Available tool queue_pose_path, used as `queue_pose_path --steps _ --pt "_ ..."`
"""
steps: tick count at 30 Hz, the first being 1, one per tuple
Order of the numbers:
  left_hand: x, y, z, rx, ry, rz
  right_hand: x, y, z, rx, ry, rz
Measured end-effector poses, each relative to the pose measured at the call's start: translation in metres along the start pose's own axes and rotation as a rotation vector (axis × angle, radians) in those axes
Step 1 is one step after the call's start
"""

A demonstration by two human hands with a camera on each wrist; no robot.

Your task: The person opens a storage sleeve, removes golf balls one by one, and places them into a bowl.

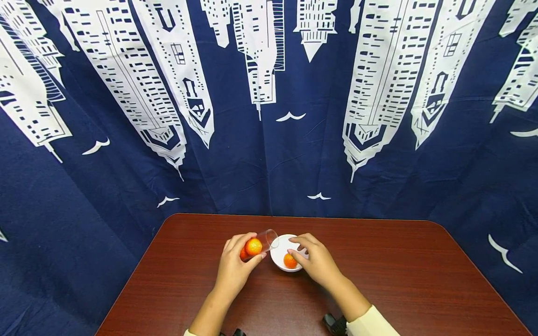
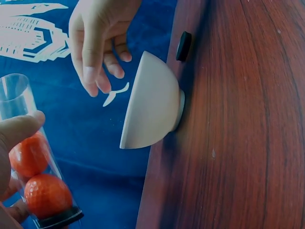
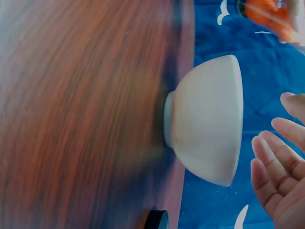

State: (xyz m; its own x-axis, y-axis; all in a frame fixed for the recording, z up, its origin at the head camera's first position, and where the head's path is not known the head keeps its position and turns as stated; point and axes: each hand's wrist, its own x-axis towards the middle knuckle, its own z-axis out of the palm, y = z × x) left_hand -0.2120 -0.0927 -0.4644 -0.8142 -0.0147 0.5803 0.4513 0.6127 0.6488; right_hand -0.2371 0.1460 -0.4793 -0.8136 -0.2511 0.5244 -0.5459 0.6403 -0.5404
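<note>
My left hand [image 1: 233, 267] grips a clear tube [image 2: 14, 95] with a black end cap, tilted with its open mouth toward the bowl. Two orange balls with dimples like golf balls sit toward its capped end, the lower one [image 2: 47, 194] against the cap. A white bowl [image 3: 207, 119] stands upright on the table, with another orange ball [image 1: 290, 261] inside. Above the bowl's right side hovers my right hand [image 1: 317, 262], fingers loosely bent and apart, holding nothing. In the right wrist view its fingertips [image 3: 259, 143] are clear of the rim.
A small black cap [image 2: 183, 46] lies on the reddish-brown wooden table [image 1: 399, 270] near the bowl. Behind the table hangs a dark blue cloth [image 1: 290, 163] with white buildings and birds. Black straps with devices [image 1: 335, 323] are on the wrists.
</note>
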Motion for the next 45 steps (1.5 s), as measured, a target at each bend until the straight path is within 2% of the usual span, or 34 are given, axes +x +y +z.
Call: queue_pose_path --steps 7,12,24,31,37,45 --pt "-0.002 0.002 0.002 0.075 -0.03 0.028 -0.004 -0.004 -0.007 0.108 0.051 -0.008" --pt "-0.003 0.005 0.002 0.137 -0.046 0.059 -0.008 -0.009 -0.011 0.168 0.04 0.003" --pt "-0.002 0.011 0.004 0.32 -0.025 0.243 -0.017 -0.017 -0.013 0.265 0.001 0.014" --pt "-0.004 0.013 0.005 0.371 -0.024 0.311 -0.021 -0.019 -0.009 0.348 -0.006 0.01" --pt "-0.003 0.013 0.005 0.398 -0.023 0.347 -0.024 -0.019 -0.004 0.348 -0.013 -0.015" --pt "-0.002 0.012 0.004 0.426 -0.014 0.414 -0.026 -0.017 0.0 0.37 -0.015 0.004"
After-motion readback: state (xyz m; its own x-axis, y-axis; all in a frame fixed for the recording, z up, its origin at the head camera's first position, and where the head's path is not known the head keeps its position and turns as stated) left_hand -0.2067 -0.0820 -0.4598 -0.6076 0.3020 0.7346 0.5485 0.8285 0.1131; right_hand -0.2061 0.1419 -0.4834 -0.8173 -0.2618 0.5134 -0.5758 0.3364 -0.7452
